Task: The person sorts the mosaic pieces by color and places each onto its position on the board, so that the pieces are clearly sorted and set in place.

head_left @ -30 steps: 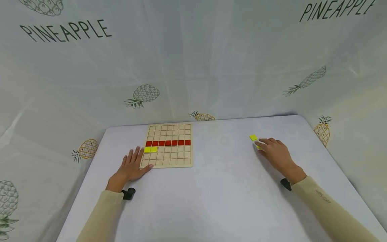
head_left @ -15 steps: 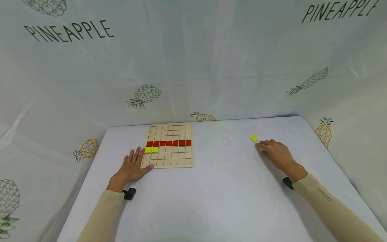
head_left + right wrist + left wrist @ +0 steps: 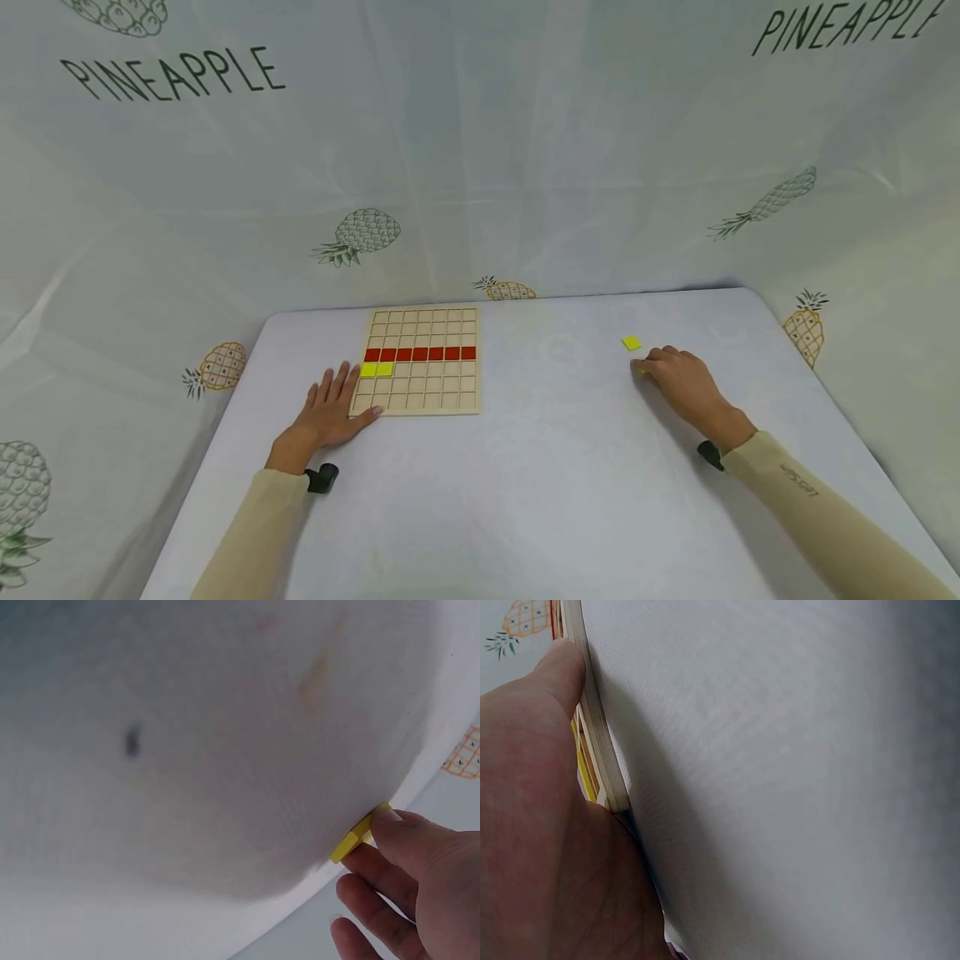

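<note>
My left hand [image 3: 324, 417] lies flat at the left edge of a wooden grid board [image 3: 423, 400], its thumb on the near left corner. In the left wrist view the thumb rests along the board's pale side. A row of red square tiles [image 3: 421, 354] crosses the board, with two yellow tiles [image 3: 377, 369] just below at the left. Over at the right, my right hand [image 3: 684, 385] pinches a yellow square tile [image 3: 352, 841] between thumb and fingers; the head view mostly hides that tile. Another yellow tile [image 3: 632, 342] lies on the table just beyond the fingers.
The white-covered table [image 3: 510, 500] runs up to a pale curtain [image 3: 480, 150] printed with pineapples, which also hangs at both sides. Black straps with small cameras sit at both wrists, under beige sleeves.
My right thumb and fingers have closed on the nearer yellow tile, covering more of it in the head view. The left hand stays in place; the head view shifts slightly.
</note>
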The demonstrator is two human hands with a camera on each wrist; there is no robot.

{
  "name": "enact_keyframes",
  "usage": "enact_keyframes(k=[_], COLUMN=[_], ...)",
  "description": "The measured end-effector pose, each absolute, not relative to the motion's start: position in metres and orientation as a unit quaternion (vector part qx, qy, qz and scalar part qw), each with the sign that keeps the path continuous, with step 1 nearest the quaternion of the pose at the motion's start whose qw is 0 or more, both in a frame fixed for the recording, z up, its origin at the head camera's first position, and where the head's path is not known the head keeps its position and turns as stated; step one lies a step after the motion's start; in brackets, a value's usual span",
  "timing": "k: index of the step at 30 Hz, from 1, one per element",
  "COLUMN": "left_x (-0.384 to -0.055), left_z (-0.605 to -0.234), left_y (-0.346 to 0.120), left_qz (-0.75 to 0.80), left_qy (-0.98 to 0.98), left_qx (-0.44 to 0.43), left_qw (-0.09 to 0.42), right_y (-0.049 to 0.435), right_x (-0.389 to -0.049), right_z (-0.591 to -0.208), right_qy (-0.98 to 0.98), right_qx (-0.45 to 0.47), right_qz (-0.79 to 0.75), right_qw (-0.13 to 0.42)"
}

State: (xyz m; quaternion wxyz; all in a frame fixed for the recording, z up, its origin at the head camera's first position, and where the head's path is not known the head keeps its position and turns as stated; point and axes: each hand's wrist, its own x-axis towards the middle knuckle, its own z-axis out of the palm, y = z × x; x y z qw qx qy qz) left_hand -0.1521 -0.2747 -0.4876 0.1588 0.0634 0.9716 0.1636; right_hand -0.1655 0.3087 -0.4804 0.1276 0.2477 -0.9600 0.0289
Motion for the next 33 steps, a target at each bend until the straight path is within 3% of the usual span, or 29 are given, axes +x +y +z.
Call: enact_keyframes(k=[15,33], left_x=[-0.159,-0.160], left_z=[-0.507,-0.510], left_y=[-0.284,-0.285], left_qz=[0.158,0.158], left_qy=[0.975,0.975], left_qx=[0.070,0.072], left_qw=[0.136,0.135], right_y=[0.302,0.242], right_x=[-0.166,-0.173], right_z=[-0.481,-0.466], right_qy=[-0.957,-0.922], right_qx=[0.251,0.324], right_qz=[0.031,0.073], right_qw=[0.143,0.197])
